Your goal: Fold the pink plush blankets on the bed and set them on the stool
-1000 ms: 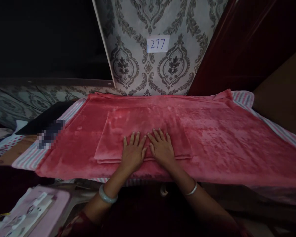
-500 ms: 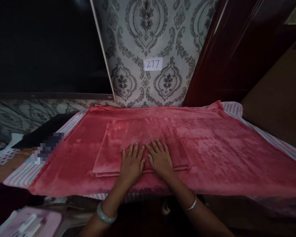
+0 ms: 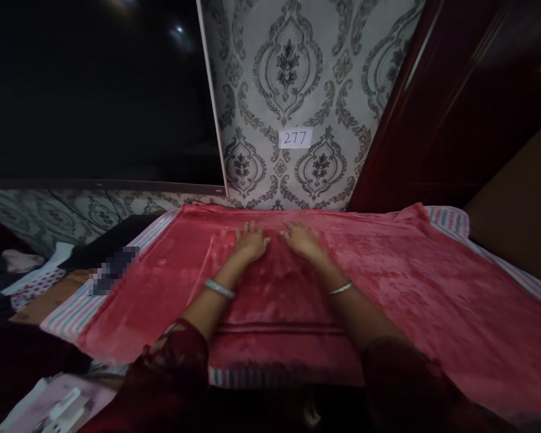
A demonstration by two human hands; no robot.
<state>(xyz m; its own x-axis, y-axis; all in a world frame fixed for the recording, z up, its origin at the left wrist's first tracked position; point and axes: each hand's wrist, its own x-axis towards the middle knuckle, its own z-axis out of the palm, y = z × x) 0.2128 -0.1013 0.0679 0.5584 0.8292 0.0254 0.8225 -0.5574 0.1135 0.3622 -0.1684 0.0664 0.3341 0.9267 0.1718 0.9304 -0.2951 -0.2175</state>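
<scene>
A folded red plush cloth (image 3: 275, 297) lies flat, with its layered edge towards me. My left hand (image 3: 251, 242) rests palm down near its far left part, with the fingers stretched out. Beside it, my right hand (image 3: 301, 239) lies near the far edge with the fingers extended. Neither hand grips anything. Beneath the folded cloth spreads a larger red plush blanket (image 3: 410, 288). Both forearms cover part of the folded cloth's sides.
A striped cloth (image 3: 67, 316) shows under the blanket's borders. At the left edge is a pixelated dark object (image 3: 114, 270). Behind stand a large dark screen (image 3: 94, 90), a patterned wall (image 3: 288, 36) with a paper marked 277 (image 3: 295, 138), and a dark red panel (image 3: 455, 120).
Both hands have slid away from me, from the near part of the folded cloth to its far edge. My sleeves have come into view, and the camera view has shifted.
</scene>
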